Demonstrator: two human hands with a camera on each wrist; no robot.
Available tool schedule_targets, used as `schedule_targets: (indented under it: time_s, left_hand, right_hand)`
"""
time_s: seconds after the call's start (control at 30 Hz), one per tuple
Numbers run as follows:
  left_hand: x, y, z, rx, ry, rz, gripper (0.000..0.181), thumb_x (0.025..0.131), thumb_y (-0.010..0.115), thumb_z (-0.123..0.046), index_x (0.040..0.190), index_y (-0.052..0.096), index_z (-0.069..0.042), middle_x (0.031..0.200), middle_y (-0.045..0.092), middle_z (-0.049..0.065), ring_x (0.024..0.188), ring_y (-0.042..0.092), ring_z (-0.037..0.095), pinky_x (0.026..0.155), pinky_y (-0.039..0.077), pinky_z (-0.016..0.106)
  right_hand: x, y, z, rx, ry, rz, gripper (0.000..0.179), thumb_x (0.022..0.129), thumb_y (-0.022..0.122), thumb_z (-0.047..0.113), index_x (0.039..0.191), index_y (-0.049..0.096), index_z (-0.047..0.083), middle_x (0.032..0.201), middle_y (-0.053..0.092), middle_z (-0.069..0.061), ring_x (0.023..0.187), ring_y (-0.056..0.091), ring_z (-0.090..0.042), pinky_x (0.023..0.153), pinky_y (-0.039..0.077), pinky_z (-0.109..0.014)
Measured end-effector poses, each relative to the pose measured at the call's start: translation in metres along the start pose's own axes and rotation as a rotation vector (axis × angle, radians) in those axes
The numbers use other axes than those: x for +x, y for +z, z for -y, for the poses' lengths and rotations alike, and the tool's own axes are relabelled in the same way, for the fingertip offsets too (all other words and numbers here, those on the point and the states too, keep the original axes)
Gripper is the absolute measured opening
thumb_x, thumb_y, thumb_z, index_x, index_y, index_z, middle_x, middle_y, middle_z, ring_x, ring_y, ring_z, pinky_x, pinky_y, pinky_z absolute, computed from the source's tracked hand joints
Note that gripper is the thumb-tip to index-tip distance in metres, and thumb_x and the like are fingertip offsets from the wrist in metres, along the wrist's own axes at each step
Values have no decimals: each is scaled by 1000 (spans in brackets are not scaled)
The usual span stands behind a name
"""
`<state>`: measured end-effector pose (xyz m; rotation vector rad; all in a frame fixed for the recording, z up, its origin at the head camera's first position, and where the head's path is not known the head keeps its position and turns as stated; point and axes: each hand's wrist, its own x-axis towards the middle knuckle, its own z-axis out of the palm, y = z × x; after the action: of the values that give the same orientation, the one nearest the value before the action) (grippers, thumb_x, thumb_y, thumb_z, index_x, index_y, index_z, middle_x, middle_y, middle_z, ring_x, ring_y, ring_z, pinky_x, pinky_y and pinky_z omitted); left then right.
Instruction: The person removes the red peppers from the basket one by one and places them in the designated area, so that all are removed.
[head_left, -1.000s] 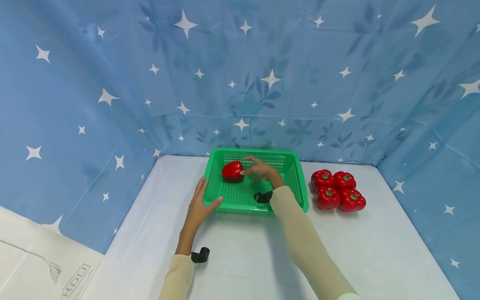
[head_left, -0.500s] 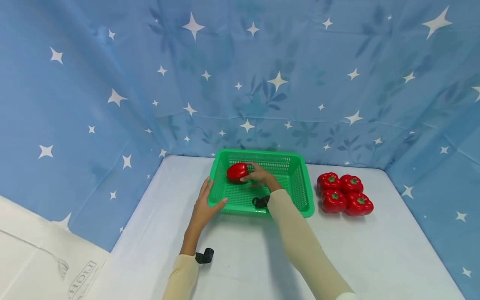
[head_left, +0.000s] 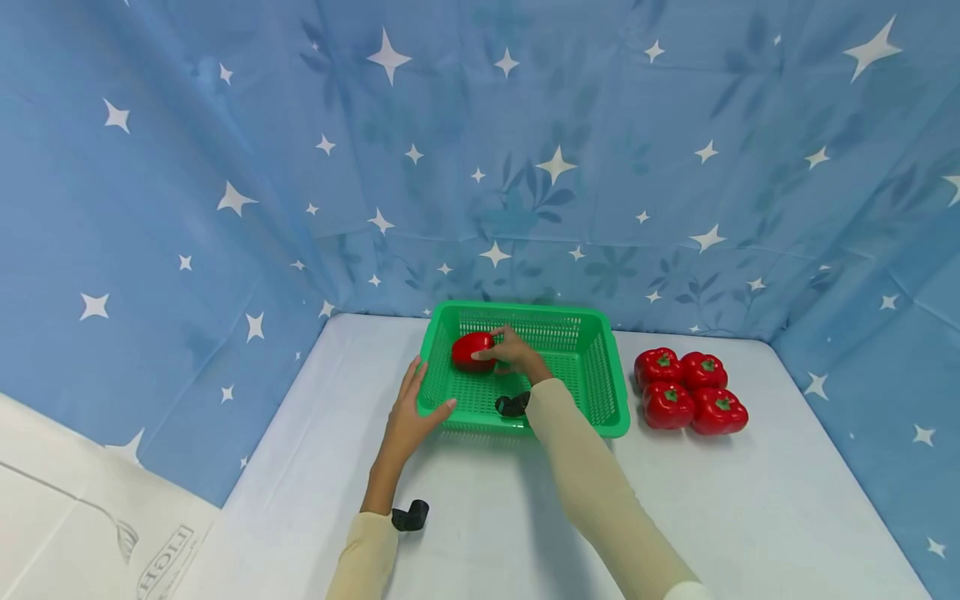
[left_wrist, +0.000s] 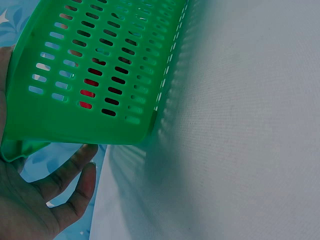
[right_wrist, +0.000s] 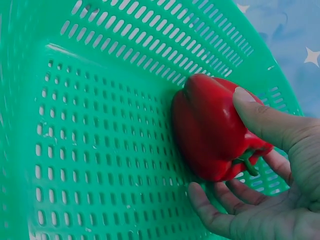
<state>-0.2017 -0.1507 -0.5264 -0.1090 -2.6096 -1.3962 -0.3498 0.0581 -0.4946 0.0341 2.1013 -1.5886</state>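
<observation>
A red bell pepper (head_left: pixel 471 353) lies on its side in the left part of a green plastic basket (head_left: pixel 621 408). My right hand (head_left: pixel 512 350) reaches into the basket and grips the pepper, thumb on its upper side and fingers around its stem end. The green stem (right_wrist: pixel 248 162) faces the palm in the right wrist view. At the basket's near left corner, my left hand (head_left: pixel 409 417) touches the rim with its thumb and fingers spread. The left wrist view shows that hand (left_wrist: pixel 40 200) beside the perforated wall, some fingers loosely bent and off it.
Several more red bell peppers (head_left: pixel 667 406) stand close together to the right of the basket, stems up. The basket sits toward the back of a white-covered table (head_left: pixel 480 517). Blue star-patterned curtains (head_left: pixel 480 192) rise behind the table and at both sides.
My right hand has closed around the red bell pepper, after first hovering beside it with fingers spread. My left hand stays at the basket corner. The head view has shifted slightly.
</observation>
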Motion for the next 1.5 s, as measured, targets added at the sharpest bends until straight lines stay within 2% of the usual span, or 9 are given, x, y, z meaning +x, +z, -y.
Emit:
schedule_targets:
  time_s: [0.17,0.33,0.53,0.77,0.93,1.03,1.2,1.37,1.5]
  left_hand:
    - [-3,2,0,4,-6,-2,91,84,68,-59,156,27,-21,165,13,-6,148,24,35,106,32,68]
    - [-3,1,0,10,-4,0,90,84,68,-58,156,27,-22,165,12,-9,148,24,34,107,32,67]
    - [-2,-1,-1,15,3,3,90,84,67,-60,156,27,-22,165,13,-8,148,25,33,107,33,67]
    - [-2,-1,-2,15,4,1,90,85,67,-59,156,27,-22,164,12,-10,148,26,35,107,33,68]
    - [-2,0,-1,19,7,1,90,85,67,-58,156,27,-23,165,13,-7,147,27,35,106,33,67]
    - [-1,0,-1,20,5,4,90,85,67,-59,156,26,-23,165,13,-8,147,28,36,106,34,68]
    - [0,0,-1,18,1,6,89,84,66,-60,156,26,-25,164,12,-12,147,28,36,105,34,68]
    - [0,0,-1,10,-2,5,90,84,67,-60,156,26,-25,164,12,-9,147,27,36,105,33,69]
    - [-1,0,-1,3,-3,2,90,85,67,-58,156,26,-24,164,13,-9,147,26,36,106,32,69]
  right_hand:
    - [1,5,-4,8,9,-25,69,84,77,14,138,34,11,149,34,-17,133,44,-36,99,49,-51]
    - [2,6,-4,14,5,-3,74,83,77,12,143,33,13,151,32,-17,135,42,-37,101,48,-51]
    - [1,6,-2,-91,-16,36,81,83,78,16,150,32,8,152,36,-18,134,45,-36,102,48,-49]
    - [-5,6,-3,-220,-62,52,81,81,80,18,146,34,6,148,39,-19,132,46,-38,99,50,-49]
    - [-8,3,-3,-262,-73,79,79,81,79,17,144,31,7,147,38,-20,132,46,-38,99,50,-49]
    - [-10,0,-1,-248,-81,95,76,83,77,14,142,29,8,148,35,-20,132,44,-40,98,50,-51]
    - [-10,-6,2,-145,-95,90,76,86,74,10,144,25,9,150,30,-23,133,43,-44,97,50,-54]
    - [-11,-13,6,-55,-86,55,81,87,72,8,149,21,8,151,30,-23,132,44,-43,100,49,-53]
    - [-13,-19,6,-52,-67,25,80,86,73,12,150,25,7,150,34,-20,130,46,-40,99,50,-51]
